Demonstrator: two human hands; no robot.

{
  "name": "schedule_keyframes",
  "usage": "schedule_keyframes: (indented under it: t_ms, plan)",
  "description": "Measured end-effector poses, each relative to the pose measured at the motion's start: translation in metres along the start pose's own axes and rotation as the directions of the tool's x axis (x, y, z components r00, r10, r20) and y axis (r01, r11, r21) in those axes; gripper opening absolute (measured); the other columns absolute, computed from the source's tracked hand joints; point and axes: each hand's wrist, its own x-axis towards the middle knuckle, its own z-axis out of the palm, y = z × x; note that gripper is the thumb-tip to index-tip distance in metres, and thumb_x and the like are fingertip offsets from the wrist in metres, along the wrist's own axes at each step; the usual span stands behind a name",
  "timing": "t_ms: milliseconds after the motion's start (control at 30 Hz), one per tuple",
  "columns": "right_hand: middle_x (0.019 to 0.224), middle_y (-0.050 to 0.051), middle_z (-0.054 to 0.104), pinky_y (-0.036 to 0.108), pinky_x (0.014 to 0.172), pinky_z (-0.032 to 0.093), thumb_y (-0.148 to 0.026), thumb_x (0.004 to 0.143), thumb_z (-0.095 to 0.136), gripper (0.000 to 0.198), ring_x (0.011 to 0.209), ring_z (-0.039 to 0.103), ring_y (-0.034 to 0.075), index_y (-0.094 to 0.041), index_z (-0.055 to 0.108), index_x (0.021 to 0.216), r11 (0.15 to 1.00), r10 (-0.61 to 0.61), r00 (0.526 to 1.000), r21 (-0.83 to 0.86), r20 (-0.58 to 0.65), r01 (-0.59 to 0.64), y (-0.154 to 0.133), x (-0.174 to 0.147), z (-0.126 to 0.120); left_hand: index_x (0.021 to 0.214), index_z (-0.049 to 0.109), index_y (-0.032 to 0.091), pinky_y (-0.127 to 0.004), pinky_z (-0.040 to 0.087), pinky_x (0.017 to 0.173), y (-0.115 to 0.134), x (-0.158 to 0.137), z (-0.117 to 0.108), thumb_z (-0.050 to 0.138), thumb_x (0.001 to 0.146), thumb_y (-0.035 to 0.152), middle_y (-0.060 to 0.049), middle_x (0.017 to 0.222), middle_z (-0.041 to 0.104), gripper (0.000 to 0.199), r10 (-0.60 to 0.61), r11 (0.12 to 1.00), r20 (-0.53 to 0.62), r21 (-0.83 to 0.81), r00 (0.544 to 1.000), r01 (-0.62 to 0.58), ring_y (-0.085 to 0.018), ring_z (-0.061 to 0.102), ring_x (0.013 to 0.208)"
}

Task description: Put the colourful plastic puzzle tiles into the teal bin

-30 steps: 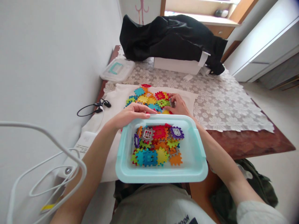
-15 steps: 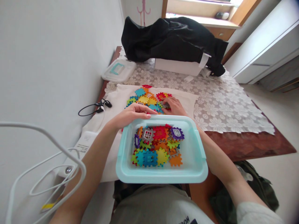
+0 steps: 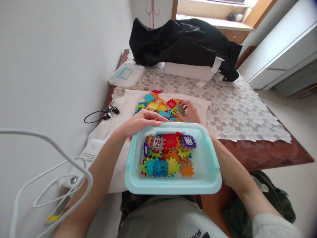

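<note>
A pale turquoise plastic bin (image 3: 173, 189) is close to my body, partly filled with colourful interlocking toy pieces (image 3: 160, 168). My left hand (image 3: 145, 121) lies along its far rim, fingers stretched out to the right; its underside is hidden. Past the bin, my right hand (image 3: 190, 111) has thumb and fingers closed round a grey toothed building piece (image 3: 180, 108). That hand is at the right side of a loose pile of similar pieces (image 3: 153, 105) on a white cloth (image 3: 119, 132). The bin hides the near part of the pile.
A white lid with a turquoise handle (image 3: 135, 81) lies at the back left. Black earphones (image 3: 107, 114) are on the cloth's left side. Black fabric (image 3: 185, 41) covers a white box (image 3: 188, 71) behind. A white cable (image 3: 84, 168) loops at the left wall.
My right hand has risen slightly and moved right, with the grey piece now showing between its fingers. My left hand stays at the bin's rim.
</note>
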Motion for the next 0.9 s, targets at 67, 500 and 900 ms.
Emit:
schedule_keyframes:
  t_ms: [67, 500, 900]
  plan:
    - [0.130, 0.008, 0.072, 0.049, 0.097, 0.061, -0.030, 0.086, 0.072, 0.028, 0.112, 0.070, 0.029, -0.030, 0.054, 0.108, 1.000, -0.017, 1.000, 0.015, 0.000, 0.017, -0.001, 0.000, 0.003, 0.115, 0.090, 0.020, -0.022, 0.041, 0.066, 0.000, 0.000, 0.000, 0.088, 0.086, 0.037, -0.006, 0.105, 0.082, 0.034, 0.000, 1.000, -0.007, 0.005, 1.000, 0.000, -0.014, 0.065, 0.082]
    - [0.121, 0.008, 0.074, 0.052, 0.104, 0.058, -0.026, 0.087, 0.073, 0.021, 0.114, 0.068, 0.032, -0.029, 0.063, 0.106, 0.985, -0.083, 0.971, -0.131, 0.223, 0.114, -0.004, 0.000, -0.007, 0.115, 0.090, 0.019, -0.022, 0.040, 0.063, 0.002, -0.001, 0.001, 0.088, 0.086, 0.037, -0.006, 0.099, 0.082, 0.034, -0.012, 1.000, -0.005, -0.006, 1.000, 0.012, -0.013, 0.062, 0.075]
    - [0.119, 0.009, 0.075, 0.052, 0.108, 0.056, -0.016, 0.081, 0.061, 0.027, 0.117, 0.070, 0.031, -0.029, 0.060, 0.105, 0.992, -0.110, 0.994, -0.069, -0.013, 0.109, -0.020, 0.007, -0.039, 0.114, 0.090, 0.018, -0.020, 0.037, 0.059, 0.004, -0.001, 0.002, 0.089, 0.085, 0.035, -0.004, 0.087, 0.078, 0.034, -0.016, 1.000, -0.003, -0.022, 1.000, 0.016, -0.011, 0.058, 0.070]
